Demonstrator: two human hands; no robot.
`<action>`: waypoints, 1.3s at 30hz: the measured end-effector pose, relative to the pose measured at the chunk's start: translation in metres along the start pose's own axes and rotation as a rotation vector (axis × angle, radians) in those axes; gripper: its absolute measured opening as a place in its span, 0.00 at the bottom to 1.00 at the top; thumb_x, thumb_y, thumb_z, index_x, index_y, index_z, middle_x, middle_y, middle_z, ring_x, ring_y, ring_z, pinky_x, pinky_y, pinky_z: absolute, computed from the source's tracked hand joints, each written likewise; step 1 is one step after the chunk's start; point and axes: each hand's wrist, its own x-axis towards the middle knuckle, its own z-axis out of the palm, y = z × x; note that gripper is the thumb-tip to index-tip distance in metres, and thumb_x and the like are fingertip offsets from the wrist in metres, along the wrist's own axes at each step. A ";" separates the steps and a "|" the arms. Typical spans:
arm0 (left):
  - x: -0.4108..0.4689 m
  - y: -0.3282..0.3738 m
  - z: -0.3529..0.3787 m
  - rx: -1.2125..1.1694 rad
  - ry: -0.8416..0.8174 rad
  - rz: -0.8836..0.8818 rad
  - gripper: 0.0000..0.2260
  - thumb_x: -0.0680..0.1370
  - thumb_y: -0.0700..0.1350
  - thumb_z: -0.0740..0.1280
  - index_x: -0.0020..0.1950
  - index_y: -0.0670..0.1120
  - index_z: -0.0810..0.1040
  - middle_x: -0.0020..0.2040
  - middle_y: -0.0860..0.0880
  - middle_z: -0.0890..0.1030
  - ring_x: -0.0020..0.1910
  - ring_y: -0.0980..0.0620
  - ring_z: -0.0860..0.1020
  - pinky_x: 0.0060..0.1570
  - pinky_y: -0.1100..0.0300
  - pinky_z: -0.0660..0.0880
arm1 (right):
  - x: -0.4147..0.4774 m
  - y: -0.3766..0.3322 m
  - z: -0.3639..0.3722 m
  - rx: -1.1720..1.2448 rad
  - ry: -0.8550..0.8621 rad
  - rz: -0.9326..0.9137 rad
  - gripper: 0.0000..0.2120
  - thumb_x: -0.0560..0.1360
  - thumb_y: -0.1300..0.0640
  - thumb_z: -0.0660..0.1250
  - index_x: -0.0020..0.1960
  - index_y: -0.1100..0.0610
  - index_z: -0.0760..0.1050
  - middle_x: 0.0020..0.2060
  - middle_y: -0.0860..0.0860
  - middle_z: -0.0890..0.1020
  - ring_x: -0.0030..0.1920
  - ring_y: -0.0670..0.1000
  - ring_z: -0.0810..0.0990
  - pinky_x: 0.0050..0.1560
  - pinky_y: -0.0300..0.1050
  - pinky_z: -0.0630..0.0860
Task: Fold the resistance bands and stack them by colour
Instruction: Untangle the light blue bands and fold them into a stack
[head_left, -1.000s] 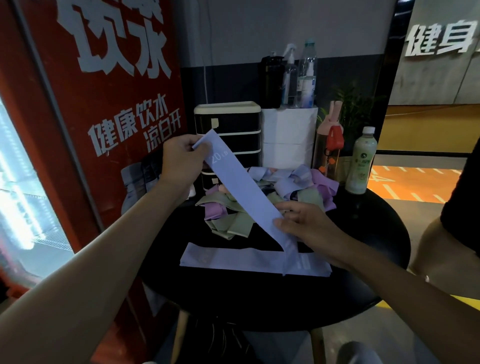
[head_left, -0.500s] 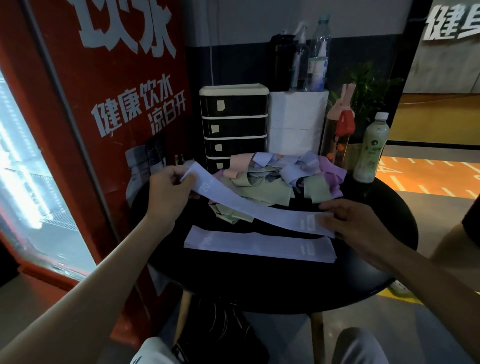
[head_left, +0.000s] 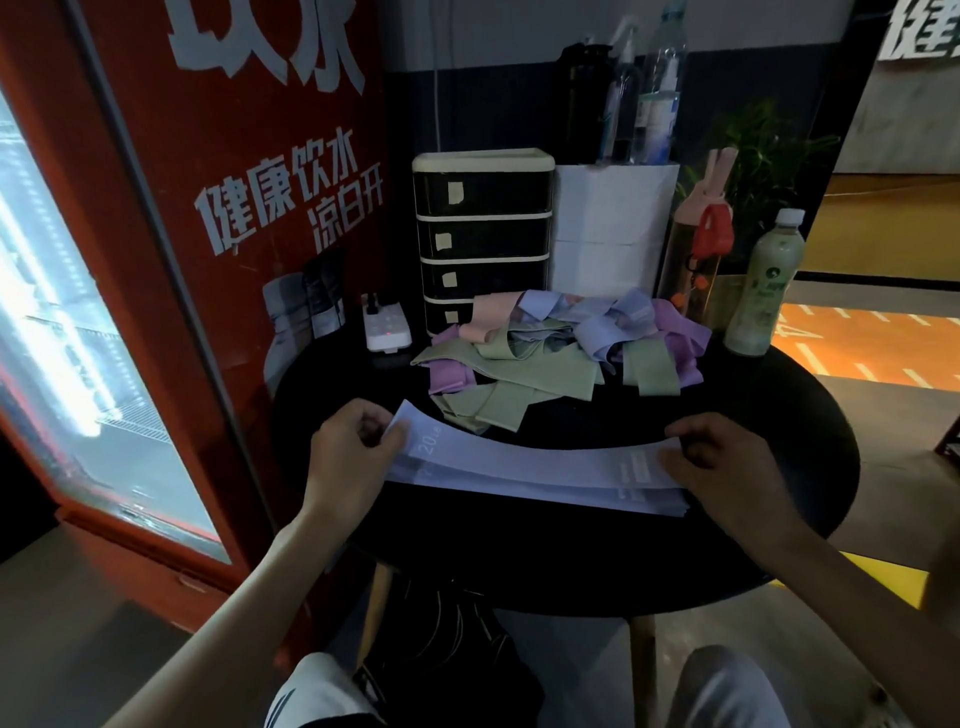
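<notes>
A pale lilac-blue resistance band (head_left: 530, 460) marked "20" lies stretched flat across the near part of the round black table (head_left: 571, 561), on top of another band of the same colour (head_left: 597, 496). My left hand (head_left: 353, 447) pinches its left end. My right hand (head_left: 722, 467) pinches its right end. Behind them sits a loose heap of bands (head_left: 545, 358) in green, purple, pink and pale blue.
A black drawer unit (head_left: 483, 234) and a white box (head_left: 613, 228) stand at the table's back, with bottles (head_left: 763, 286) at the right and a white power strip (head_left: 387, 325) at the left. A red drinks fridge (head_left: 156, 260) stands close on the left. My knees show below.
Both hands brought the lilac-blue band down from a slanted hold in the air and laid it level on the band that lay on the table.
</notes>
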 end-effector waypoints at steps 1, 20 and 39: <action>-0.002 -0.002 0.000 -0.004 -0.006 -0.004 0.08 0.77 0.43 0.72 0.40 0.44 0.76 0.36 0.45 0.79 0.34 0.49 0.76 0.32 0.66 0.69 | -0.002 0.001 0.001 -0.010 0.005 -0.015 0.09 0.72 0.65 0.73 0.50 0.56 0.79 0.43 0.52 0.83 0.42 0.46 0.81 0.39 0.31 0.76; -0.009 -0.008 0.004 0.041 -0.015 0.028 0.06 0.75 0.39 0.73 0.40 0.44 0.78 0.36 0.49 0.78 0.35 0.59 0.75 0.36 0.70 0.70 | -0.014 0.002 0.005 -0.133 0.047 -0.229 0.10 0.72 0.68 0.71 0.46 0.54 0.80 0.47 0.48 0.80 0.48 0.39 0.79 0.48 0.26 0.73; -0.002 -0.017 0.008 0.258 -0.161 0.118 0.12 0.73 0.54 0.72 0.54 0.53 0.80 0.56 0.56 0.71 0.58 0.48 0.72 0.60 0.47 0.71 | -0.014 -0.002 0.005 -0.329 -0.060 -0.115 0.05 0.73 0.65 0.72 0.47 0.57 0.81 0.48 0.49 0.76 0.43 0.40 0.75 0.44 0.21 0.67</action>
